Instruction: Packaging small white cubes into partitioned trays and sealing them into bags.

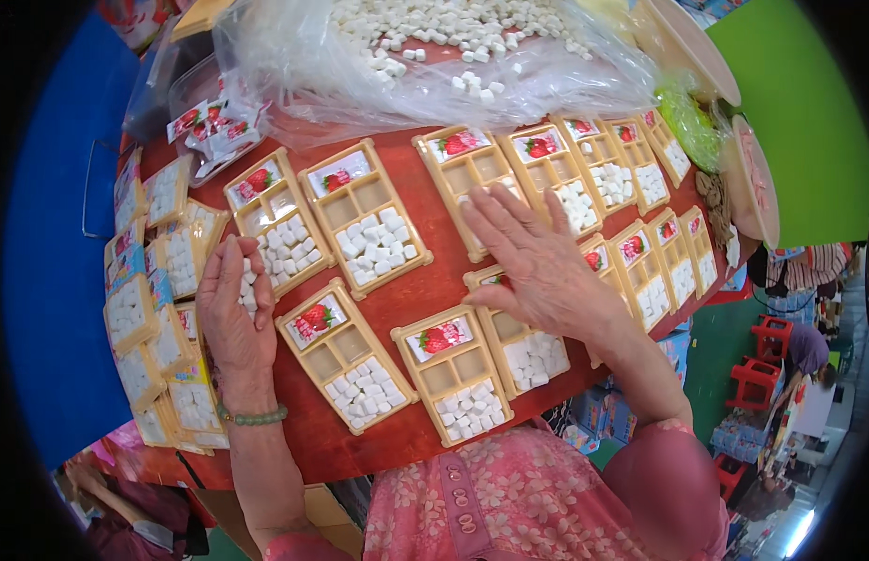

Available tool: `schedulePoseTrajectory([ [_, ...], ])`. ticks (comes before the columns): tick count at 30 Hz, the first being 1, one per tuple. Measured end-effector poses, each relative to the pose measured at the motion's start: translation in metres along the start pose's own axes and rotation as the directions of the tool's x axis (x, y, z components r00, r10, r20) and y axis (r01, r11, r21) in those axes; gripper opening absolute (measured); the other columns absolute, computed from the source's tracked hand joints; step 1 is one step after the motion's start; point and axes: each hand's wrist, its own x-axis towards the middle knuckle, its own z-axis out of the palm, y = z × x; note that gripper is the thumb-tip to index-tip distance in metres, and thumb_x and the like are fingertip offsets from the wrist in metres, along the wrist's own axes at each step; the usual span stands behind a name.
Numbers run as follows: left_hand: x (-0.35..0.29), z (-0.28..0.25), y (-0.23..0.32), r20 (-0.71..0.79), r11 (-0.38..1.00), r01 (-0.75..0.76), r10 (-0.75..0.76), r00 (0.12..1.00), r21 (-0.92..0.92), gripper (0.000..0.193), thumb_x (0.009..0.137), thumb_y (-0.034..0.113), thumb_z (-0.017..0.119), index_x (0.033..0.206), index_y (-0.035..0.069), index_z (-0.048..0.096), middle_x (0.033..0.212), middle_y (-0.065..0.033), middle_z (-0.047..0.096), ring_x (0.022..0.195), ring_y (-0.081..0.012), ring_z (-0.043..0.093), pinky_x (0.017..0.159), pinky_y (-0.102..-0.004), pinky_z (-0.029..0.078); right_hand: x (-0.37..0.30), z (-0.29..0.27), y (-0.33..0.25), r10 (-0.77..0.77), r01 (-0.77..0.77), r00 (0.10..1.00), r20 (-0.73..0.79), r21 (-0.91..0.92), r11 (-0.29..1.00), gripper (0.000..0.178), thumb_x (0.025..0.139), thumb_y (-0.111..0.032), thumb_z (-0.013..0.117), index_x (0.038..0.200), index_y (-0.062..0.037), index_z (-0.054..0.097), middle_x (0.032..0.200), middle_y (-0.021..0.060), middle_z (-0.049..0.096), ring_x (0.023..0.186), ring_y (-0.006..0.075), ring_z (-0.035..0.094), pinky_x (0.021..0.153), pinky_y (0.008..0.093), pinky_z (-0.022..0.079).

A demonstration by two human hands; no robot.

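Note:
My left hand (236, 318) is curled, palm turned inward, around several small white marshmallow-like pieces (248, 288). It is above the left side of the table, beside a tan tray (275, 220) with a strawberry-print packet and white pieces. My right hand (523, 257) is open, palm down with fingers stretched, over the lower compartment of another tan tray (458, 178). Its fingertips lie at white pieces there, and the hand hides most of that compartment. The thumb reaches over the upper end of a nearer tray (533, 360), partly covering its packet.
More filled trays (360, 393) stand in rows on the red table (397, 304). Wrapped trays (130, 313) are stacked at the left. A clear plastic sheet (313, 84) bears a heap of white pieces (453, 28) at the back. A plastic tub (202, 159) holds strawberry packets. Red stools (769, 338) stand right.

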Motion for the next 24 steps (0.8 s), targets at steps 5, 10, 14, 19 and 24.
schedulePoseTrajectory([
  [5, 0.004, -0.007, -0.006, 0.02, 0.999, -0.032, 0.032, 0.999, 0.011, 0.023, 0.101, 0.026, 0.057, 0.103, 0.003, 0.061, 0.081, -0.0013, 0.055, 0.051, -0.0037, 0.044, 0.036, -0.0153, 0.024, 0.0, 0.0, 0.004, -0.029, 0.03, 0.998, -0.051, 0.023, 0.999, 0.084, 0.089, -0.058, 0.056, 0.151, -0.0081, 0.03, 0.158, 0.0115, 0.03, 0.148, 0.0281, 0.024, 0.118, 0.0582, 0.012],
  [10, 0.004, -0.011, -0.005, 0.031, 0.999, -0.041, 0.041, 0.999, 0.008, 0.022, 0.101, 0.024, 0.056, 0.103, 0.003, 0.062, 0.081, -0.0015, 0.055, 0.051, -0.0039, 0.045, 0.036, -0.0151, 0.025, 0.0, -0.029, 0.029, 0.047, -0.005, 0.987, -0.154, 0.259, 0.966, 0.068, 0.096, -0.041, 0.057, 0.152, -0.0128, 0.031, 0.157, 0.0113, 0.033, 0.146, 0.0263, 0.029, 0.118, 0.0552, 0.015],
  [14, 0.004, -0.007, -0.003, 0.02, 0.999, -0.029, 0.03, 0.999, -0.014, 0.022, 0.101, 0.023, 0.056, 0.103, 0.003, 0.062, 0.082, -0.0016, 0.056, 0.051, -0.0038, 0.045, 0.036, -0.0151, 0.026, -0.014, -0.023, 0.061, 0.145, -0.063, 0.949, -0.28, 0.283, 0.957, 0.039, 0.091, -0.019, 0.065, 0.129, -0.0098, 0.059, 0.143, 0.0101, 0.052, 0.139, 0.0234, 0.04, 0.114, 0.0502, 0.026],
  [19, 0.005, -0.008, -0.004, 0.025, 0.999, -0.036, 0.036, 0.999, -0.009, 0.022, 0.101, 0.023, 0.056, 0.104, 0.002, 0.061, 0.082, -0.0019, 0.056, 0.051, -0.0041, 0.044, 0.036, -0.0149, 0.026, -0.014, -0.011, 0.055, 0.037, 0.01, 0.93, -0.366, 0.126, 0.992, 0.016, 0.081, -0.009, 0.072, 0.096, -0.0067, 0.069, 0.111, 0.0079, 0.061, 0.114, 0.0274, 0.054, 0.103, 0.0467, 0.035],
  [24, 0.006, -0.013, -0.005, 0.071, 1.0, -0.029, 0.03, 0.997, -0.009, 0.023, 0.102, 0.023, 0.054, 0.108, 0.001, 0.059, 0.085, -0.0029, 0.055, 0.053, -0.0043, 0.046, 0.036, -0.015, 0.027, -0.012, -0.012, 0.044, 0.086, -0.06, 0.943, -0.321, 0.092, 0.994, 0.015, 0.076, -0.008, 0.074, 0.09, -0.0066, 0.068, 0.112, 0.0073, 0.057, 0.112, 0.0275, 0.051, 0.102, 0.0453, 0.033],
])
